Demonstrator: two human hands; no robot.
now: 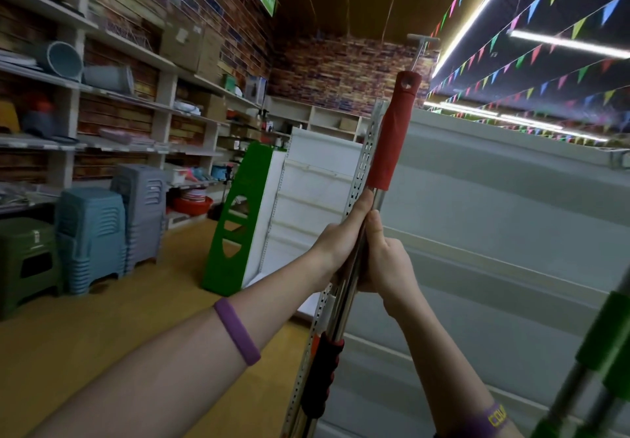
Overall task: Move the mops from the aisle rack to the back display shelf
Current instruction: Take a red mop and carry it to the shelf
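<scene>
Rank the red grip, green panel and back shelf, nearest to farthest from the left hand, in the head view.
1. Red grip, directly above the left hand, on the mop pole it holds.
2. Green panel, ahead to the left.
3. Back shelf, far end of the aisle, against the brick wall.

A red-gripped mop handle [392, 134] stands nearly upright, leaning slightly right, chrome shaft below; a black-gripped mop handle [322, 376] lies bundled alongside it, lower down; green-gripped mop handles [610, 345] lean at the right edge
</scene>
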